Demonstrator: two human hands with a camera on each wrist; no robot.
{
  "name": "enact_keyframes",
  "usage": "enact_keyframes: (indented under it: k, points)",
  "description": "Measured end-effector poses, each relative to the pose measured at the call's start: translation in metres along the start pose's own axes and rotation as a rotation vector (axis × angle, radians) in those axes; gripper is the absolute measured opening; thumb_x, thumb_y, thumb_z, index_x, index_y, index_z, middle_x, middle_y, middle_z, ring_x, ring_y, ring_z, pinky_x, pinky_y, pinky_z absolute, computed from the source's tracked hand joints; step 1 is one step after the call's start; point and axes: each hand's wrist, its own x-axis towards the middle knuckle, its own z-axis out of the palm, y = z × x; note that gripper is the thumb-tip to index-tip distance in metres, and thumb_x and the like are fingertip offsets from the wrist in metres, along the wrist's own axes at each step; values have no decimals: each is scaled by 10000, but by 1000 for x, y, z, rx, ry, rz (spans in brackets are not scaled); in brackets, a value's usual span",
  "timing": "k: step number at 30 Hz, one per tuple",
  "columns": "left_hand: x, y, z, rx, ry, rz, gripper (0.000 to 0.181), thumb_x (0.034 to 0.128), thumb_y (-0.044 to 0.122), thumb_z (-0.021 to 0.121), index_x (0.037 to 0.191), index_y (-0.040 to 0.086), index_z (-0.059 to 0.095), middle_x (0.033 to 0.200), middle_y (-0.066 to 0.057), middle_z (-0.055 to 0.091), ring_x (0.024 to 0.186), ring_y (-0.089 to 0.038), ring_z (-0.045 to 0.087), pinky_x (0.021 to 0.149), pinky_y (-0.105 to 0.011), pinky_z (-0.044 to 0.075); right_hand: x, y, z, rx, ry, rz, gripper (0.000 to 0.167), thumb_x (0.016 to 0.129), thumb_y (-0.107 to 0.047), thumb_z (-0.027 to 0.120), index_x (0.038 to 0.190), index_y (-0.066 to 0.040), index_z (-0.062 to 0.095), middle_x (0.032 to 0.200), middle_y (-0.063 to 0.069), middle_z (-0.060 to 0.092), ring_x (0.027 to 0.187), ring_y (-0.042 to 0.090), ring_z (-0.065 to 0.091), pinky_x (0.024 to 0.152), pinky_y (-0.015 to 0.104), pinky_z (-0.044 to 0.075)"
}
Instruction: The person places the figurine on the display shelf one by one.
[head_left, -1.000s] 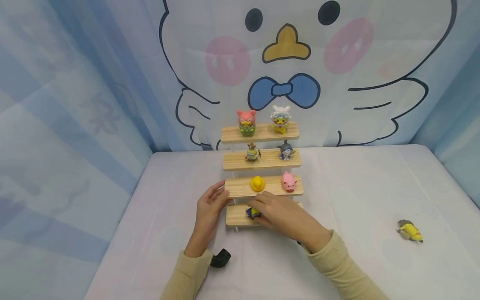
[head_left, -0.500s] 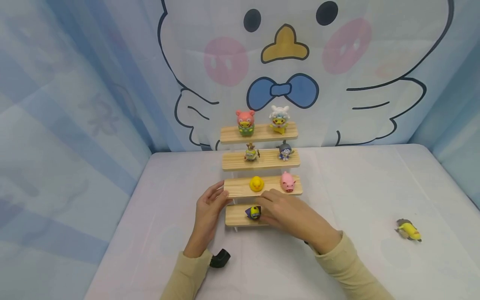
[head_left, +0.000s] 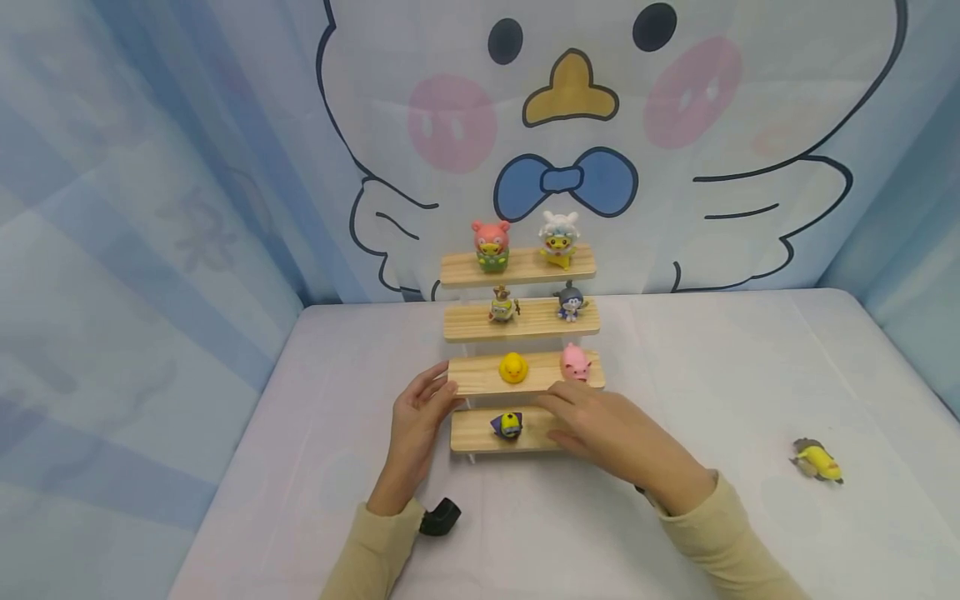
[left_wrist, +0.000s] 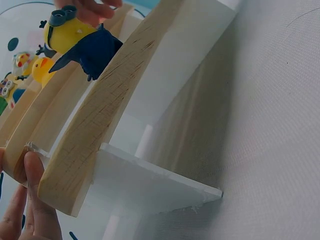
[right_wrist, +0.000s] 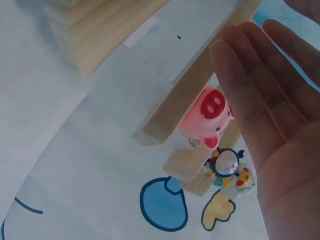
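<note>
A four-tier wooden display shelf [head_left: 472, 435] stands mid-table. My left hand [head_left: 417, 425] pinches the left end of its second-lowest plank [left_wrist: 17, 167] between thumb and fingers. On the lowest plank, left of centre, stands a small yellow goggled figure [head_left: 509, 426] with a dark blue cape; the left wrist view shows the cape [left_wrist: 95, 50] closely. My right hand [head_left: 611, 429] hovers over the right part of that plank, apart from the figure. In the right wrist view its fingers [right_wrist: 250, 75] are extended and hold nothing.
A yellow duck [head_left: 513, 367] and a pink pig [head_left: 576, 364] sit on the second-lowest plank. Several more figures, including one in a pink hood [head_left: 491, 247], occupy the upper tiers. A yellow and grey figure [head_left: 817, 461] lies on the table at right.
My right hand has let go of the caped figure and moved right, away from it. The figure stays on the lowest plank. My left hand has not moved.
</note>
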Motion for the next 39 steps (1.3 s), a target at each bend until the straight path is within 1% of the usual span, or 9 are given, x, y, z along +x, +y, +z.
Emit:
enact_keyframes:
  k: [3,5,12,17,23,26,33,39]
  points:
    - [0,0,0,5,3,-2,447,930,92,698,1353,33,565,1198,-128,642,971,-143,682,863,-267,595,-6,4,-1,-15,1,11,410,816,-183,831,1167,-50,667,1074,47,651,938,157,640,774,321,601]
    - [1,-1,0,9,4,-2,451,929,95,700,1354,30,564,1194,-127,645,968,-141,682,862,-267,595,-10,8,-2,-27,12,13,406,808,-176,836,1156,-49,670,1078,57,654,947,167,647,785,325,601]
    - [1,1,0,-1,9,-6,436,933,82,690,1350,37,570,1194,-129,641,966,-143,681,871,-267,592,-26,19,0,-31,70,7,401,769,-150,862,1119,-61,686,1063,43,663,926,165,653,758,316,600]
    - [0,2,0,-1,12,-7,426,936,69,682,1346,35,572,1197,-132,638,966,-142,681,873,-264,591,-34,25,-1,-23,76,24,388,758,-139,868,1100,-75,696,1048,22,673,902,136,651,731,291,600]
    - [1,1,0,2,14,-4,425,933,61,682,1342,27,573,1185,-129,643,956,-138,682,864,-259,593,-43,32,-5,-35,75,48,376,767,-110,854,1102,-67,691,1063,37,675,952,171,663,761,326,607]
    - [1,0,-1,4,14,0,434,932,64,685,1346,14,566,1183,-131,644,948,-136,683,855,-256,595,-49,36,-6,-42,53,81,378,767,-111,854,1106,-74,690,1058,33,673,950,173,662,761,332,608]
    - [2,-2,-1,6,4,5,451,935,73,685,1359,-1,552,1192,-140,642,942,-128,682,840,-252,597,-62,44,-12,-55,-58,217,388,794,-148,841,1145,-81,692,1085,52,679,974,205,667,788,375,611]
    - [1,-1,0,-5,3,-1,431,935,73,685,1345,16,568,1176,-130,643,948,-136,682,853,-257,595,-73,53,-16,-55,-117,303,398,800,-155,835,1160,-75,688,1113,80,676,1002,252,669,811,423,609]
